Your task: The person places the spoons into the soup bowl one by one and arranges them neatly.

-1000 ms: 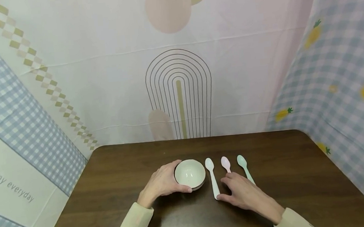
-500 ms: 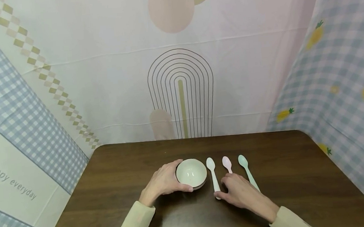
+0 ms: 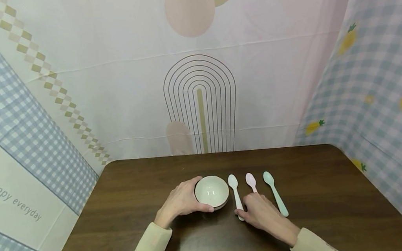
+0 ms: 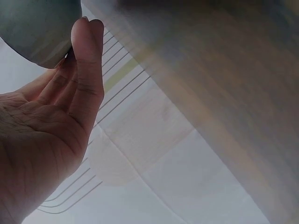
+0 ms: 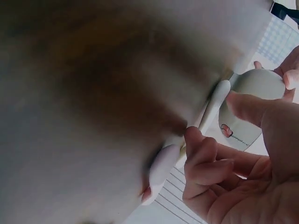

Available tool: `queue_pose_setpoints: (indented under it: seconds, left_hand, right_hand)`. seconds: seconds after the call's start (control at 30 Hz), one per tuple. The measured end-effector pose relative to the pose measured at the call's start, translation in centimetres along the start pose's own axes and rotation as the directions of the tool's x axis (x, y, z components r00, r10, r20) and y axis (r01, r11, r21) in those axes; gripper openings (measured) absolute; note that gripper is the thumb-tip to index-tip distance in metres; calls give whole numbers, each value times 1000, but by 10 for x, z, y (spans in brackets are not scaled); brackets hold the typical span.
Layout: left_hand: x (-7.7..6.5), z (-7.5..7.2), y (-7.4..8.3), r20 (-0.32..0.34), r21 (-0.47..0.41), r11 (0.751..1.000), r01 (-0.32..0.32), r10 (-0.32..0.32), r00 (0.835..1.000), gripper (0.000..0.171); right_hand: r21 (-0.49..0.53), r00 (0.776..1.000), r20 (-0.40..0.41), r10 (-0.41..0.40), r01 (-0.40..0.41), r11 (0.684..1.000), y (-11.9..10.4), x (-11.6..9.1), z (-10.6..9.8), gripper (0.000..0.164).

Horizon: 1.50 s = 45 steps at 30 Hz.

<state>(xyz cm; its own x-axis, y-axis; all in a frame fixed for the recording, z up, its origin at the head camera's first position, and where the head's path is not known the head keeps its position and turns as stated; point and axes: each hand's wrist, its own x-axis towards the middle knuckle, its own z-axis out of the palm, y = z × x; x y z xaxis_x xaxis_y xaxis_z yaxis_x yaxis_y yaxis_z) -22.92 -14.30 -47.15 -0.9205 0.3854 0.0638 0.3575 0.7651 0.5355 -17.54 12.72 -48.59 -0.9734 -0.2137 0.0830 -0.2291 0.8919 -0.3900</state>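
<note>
In the head view a small round bowl (image 3: pixel 211 191), pale inside with a thin dark rim, stands on the wooden table. My left hand (image 3: pixel 181 198) grips its left side, thumb at the front and fingers behind. To its right lie a white spoon (image 3: pixel 235 191), a pink spoon (image 3: pixel 251 180) and a green spoon (image 3: pixel 276 196), heads pointing away. My right hand (image 3: pixel 264 215) has its thumb across the white spoon's lower handle and curled fingers on the handle's right side. It hides most of the pink handle. The white handle (image 5: pixel 215 105) shows between thumb and fingers in the right wrist view.
The brown table (image 3: pixel 137 177) runs back to a hanging cloth (image 3: pixel 132 103) printed with arches. Checked blue cloths (image 3: pixel 369 100) hang at both sides. A small drawing marks the bowl's outer wall in the right wrist view.
My right hand has shifted a little left, its thumb now crossing the white handle and its fingers drawn closer. More of the green handle shows. The left hand stays on the bowl.
</note>
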Motion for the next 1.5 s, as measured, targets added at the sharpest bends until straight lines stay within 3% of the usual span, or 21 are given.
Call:
queue_pose_setpoints:
  seconds: [0.5, 1.5]
  left_hand:
    - [-2, 1, 1, 6, -5, 1000, 19, -19, 1000, 103]
    - [-2, 1, -1, -3, -19, 1000, 10, -10, 1000, 101]
  right_hand:
    - [0, 1000, -5, 29, -29, 1000, -8, 7, 6, 49]
    - [142, 987, 57, 147, -154, 978, -5, 17, 8, 40]
